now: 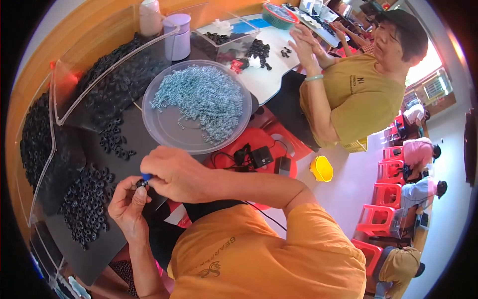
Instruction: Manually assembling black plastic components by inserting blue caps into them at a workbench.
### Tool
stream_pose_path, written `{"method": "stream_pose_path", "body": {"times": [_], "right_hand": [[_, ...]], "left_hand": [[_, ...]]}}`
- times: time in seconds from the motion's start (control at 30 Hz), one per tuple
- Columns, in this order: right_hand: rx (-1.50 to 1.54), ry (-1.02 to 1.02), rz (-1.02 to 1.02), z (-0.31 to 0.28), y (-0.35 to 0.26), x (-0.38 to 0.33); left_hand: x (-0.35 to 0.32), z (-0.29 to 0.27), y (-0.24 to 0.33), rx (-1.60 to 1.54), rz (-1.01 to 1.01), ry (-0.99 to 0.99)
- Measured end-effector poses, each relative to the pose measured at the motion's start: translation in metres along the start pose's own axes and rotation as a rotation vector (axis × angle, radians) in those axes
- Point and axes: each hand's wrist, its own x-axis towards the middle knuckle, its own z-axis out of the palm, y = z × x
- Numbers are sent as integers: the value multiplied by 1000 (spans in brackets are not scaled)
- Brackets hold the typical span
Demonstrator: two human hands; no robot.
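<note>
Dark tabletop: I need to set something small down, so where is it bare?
Between the clear tub, small black cluster and right hand; also the tabletop just below the larger black pile. Crowded: behind the clear divider, where black heaps lie.

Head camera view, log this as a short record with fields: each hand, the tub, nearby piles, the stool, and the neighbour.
Left hand: the hand pinches a small black part in its fingers
Right hand: the hand grips a small blue piece against that part; exact type unclear
Tub: round, clear plastic, holding many small pale-blue pieces
Nearby pile: black ring-like parts on the dark tabletop
Stool: red, with a black adapter on it
Neighbour: co-worker in an olive shirt, both hands raised
</note>
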Motion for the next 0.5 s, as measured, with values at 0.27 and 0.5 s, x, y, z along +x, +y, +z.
{"method": "stream_pose_path", "body": {"times": [0.27, 0.5], "right_hand": [[-57, -19, 10, -3, -2, -9], [-97, 5, 21, 0, 3, -11]], "left_hand": [[-3, 4, -5, 1, 5, -19], [-2, 6, -3, 8, -22, -34]]}}
